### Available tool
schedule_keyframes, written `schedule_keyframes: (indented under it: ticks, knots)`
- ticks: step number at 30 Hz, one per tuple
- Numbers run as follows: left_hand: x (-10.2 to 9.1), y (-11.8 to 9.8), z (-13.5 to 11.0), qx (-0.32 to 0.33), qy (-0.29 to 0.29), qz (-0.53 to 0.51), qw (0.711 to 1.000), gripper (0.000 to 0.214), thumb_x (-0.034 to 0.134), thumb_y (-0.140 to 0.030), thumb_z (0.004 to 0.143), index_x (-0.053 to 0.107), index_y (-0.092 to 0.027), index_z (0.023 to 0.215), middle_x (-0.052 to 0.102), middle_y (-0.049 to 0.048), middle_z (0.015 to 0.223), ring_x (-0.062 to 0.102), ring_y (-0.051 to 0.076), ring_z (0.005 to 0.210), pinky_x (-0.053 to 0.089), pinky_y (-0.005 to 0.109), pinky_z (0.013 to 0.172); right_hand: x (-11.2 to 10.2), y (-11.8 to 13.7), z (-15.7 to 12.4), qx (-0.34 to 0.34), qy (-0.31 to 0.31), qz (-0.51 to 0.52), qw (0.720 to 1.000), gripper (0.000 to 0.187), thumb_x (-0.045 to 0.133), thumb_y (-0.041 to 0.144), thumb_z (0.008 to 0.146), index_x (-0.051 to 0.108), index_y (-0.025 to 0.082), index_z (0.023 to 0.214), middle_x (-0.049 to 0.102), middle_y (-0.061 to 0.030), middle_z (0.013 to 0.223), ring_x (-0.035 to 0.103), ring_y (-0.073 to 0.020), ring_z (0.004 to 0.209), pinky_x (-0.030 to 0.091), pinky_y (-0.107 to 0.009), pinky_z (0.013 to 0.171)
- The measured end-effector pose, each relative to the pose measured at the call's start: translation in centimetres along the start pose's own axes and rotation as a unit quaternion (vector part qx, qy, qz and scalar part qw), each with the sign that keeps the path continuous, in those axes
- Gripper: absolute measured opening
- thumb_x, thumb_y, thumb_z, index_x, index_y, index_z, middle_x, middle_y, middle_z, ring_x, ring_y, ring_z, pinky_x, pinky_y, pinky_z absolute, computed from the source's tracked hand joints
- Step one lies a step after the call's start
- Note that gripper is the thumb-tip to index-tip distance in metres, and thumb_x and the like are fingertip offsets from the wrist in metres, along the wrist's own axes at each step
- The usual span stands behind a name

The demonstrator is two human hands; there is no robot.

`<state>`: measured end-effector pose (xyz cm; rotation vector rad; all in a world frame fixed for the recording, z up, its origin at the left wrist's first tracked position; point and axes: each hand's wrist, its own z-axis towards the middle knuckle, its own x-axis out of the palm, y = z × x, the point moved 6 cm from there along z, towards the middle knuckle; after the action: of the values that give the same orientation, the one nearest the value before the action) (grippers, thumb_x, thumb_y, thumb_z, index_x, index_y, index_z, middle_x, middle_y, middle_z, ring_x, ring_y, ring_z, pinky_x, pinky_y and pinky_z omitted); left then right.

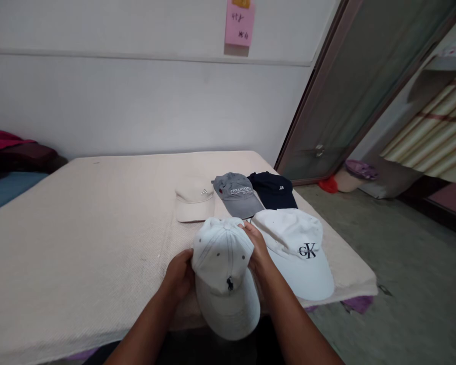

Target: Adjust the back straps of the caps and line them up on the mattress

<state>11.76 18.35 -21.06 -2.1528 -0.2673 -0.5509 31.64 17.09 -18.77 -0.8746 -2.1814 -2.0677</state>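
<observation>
A white baseball cap (222, 258) with a small dark horse-rider logo is held between both hands at the bed's near edge, its brim pointing toward me. On the cap's left side, my left hand (180, 276) is closed, the fingers partly hidden behind it. My right hand (256, 246) grips the opposite side near the back. Just right of that hand lies a larger white cap (289, 235) with black "CK"-style letters. Behind are a cream cap (194, 203), a grey cap (235, 192) with white lettering and a navy cap (273, 188).
The caps lie on a bed (87, 243) with a cream textured cover, set against a white wall (155, 106). Dark and red cloth (15, 144) is heaped at the far left. To the right are a sliding door (338, 91), grey floor (414, 253) and a bin (353, 177).
</observation>
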Motion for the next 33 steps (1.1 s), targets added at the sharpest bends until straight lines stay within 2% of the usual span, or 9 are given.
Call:
schedule_keyframes:
  ticks: [5, 8, 13, 19, 24, 28, 31, 33]
  knots:
    - [-0.4, -0.4, 0.4, 0.047, -0.005, 0.016, 0.999, 0.008, 0.062, -0.018, 0.072, 0.058, -0.015, 0.066, 0.06, -0.0001, 0.061, 0.055, 0.012, 0.055, 0.044, 0.023, 0.054, -1.1, -1.5, 1.6, -0.038, -0.047, -0.073, 0.995, 0.024, 0.067, 0.036, 0.064, 0.064, 0.016, 0.077, 0.066, -0.0029, 0.074, 0.057, -0.0182, 0.065, 0.044, -0.03, 0.062]
    - [-0.2, -0.3, 0.7, 0.049, 0.002, 0.033, 0.998, 0.012, 0.064, -0.021, 0.071, 0.056, -0.015, 0.064, 0.059, -0.0005, 0.058, 0.054, 0.012, 0.052, 0.042, 0.023, 0.05, -1.6, -2.1, 2.5, -0.058, -0.068, -0.097, 0.991, 0.019, 0.067, 0.03, 0.06, 0.065, 0.016, 0.074, 0.067, -0.0036, 0.077, 0.057, -0.0195, 0.073, 0.044, -0.03, 0.068]
    - [-0.3, -0.1, 1.5, 0.043, 0.009, 0.05, 0.998, 0.015, 0.066, -0.021, 0.068, 0.054, -0.015, 0.062, 0.055, -0.0021, 0.05, 0.049, 0.01, 0.044, 0.037, 0.021, 0.044, -2.2, -2.7, 3.1, -0.073, -0.1, -0.147, 0.981, 0.017, 0.059, 0.03, 0.063, 0.066, 0.016, 0.072, 0.069, -0.0061, 0.079, 0.058, -0.0217, 0.076, 0.045, -0.031, 0.069]
    - [-1.3, 0.2, 2.5, 0.043, 0.003, 0.044, 0.998, 0.011, 0.066, -0.017, 0.067, 0.056, -0.014, 0.065, 0.056, -0.0025, 0.052, 0.051, 0.009, 0.043, 0.04, 0.019, 0.044, -2.0, -2.5, 2.2, -0.084, -0.115, -0.206, 0.968, 0.024, 0.052, 0.03, 0.067, 0.067, 0.015, 0.079, 0.07, -0.0096, 0.086, 0.061, -0.0235, 0.082, 0.046, -0.031, 0.073]
    - [-1.6, 0.5, 2.7, 0.056, -0.029, 0.048, 0.997, 0.007, 0.064, -0.014, 0.071, 0.057, -0.014, 0.068, 0.057, -0.0014, 0.055, 0.053, 0.009, 0.045, 0.039, 0.019, 0.042, -2.5, -1.8, -0.3, -0.085, -0.137, -0.267, 0.95, 0.03, 0.05, 0.03, 0.068, 0.066, 0.016, 0.09, 0.07, -0.0102, 0.092, 0.062, -0.0245, 0.087, 0.045, -0.032, 0.077]
    - [-1.5, 0.6, 2.6, 0.064, -0.052, 0.053, 0.995, 0.005, 0.059, -0.016, 0.081, 0.06, -0.011, 0.081, 0.062, 0.0017, 0.07, 0.057, 0.011, 0.056, 0.047, 0.023, 0.051, -4.1, -0.8, -2.4, -0.083, -0.159, -0.31, 0.934, 0.037, 0.047, 0.031, 0.07, 0.066, 0.013, 0.097, 0.068, -0.0143, 0.104, 0.06, -0.0279, 0.098, 0.043, -0.036, 0.086]
    - [-1.4, 0.7, 2.5, 0.072, -0.066, 0.053, 0.994, 0.023, 0.056, -0.028, 0.087, 0.059, -0.013, 0.103, 0.063, 0.0057, 0.097, 0.062, 0.015, 0.077, 0.053, 0.032, 0.066, -5.6, -0.4, -3.2, -0.074, -0.17, -0.331, 0.925, 0.039, 0.046, 0.031, 0.07, 0.066, 0.012, 0.096, 0.068, -0.0154, 0.103, 0.061, -0.0291, 0.098, 0.044, -0.036, 0.087]
    - [-1.3, 0.7, 2.2, 0.079, -0.071, 0.05, 0.993, 0.03, 0.055, -0.032, 0.087, 0.056, -0.015, 0.112, 0.061, 0.0074, 0.108, 0.061, 0.018, 0.087, 0.053, 0.037, 0.073, -6.2, -0.5, -3.4, -0.067, -0.172, -0.341, 0.922, 0.037, 0.047, 0.031, 0.069, 0.066, 0.012, 0.094, 0.069, -0.0153, 0.1, 0.062, -0.0292, 0.094, 0.045, -0.036, 0.085]
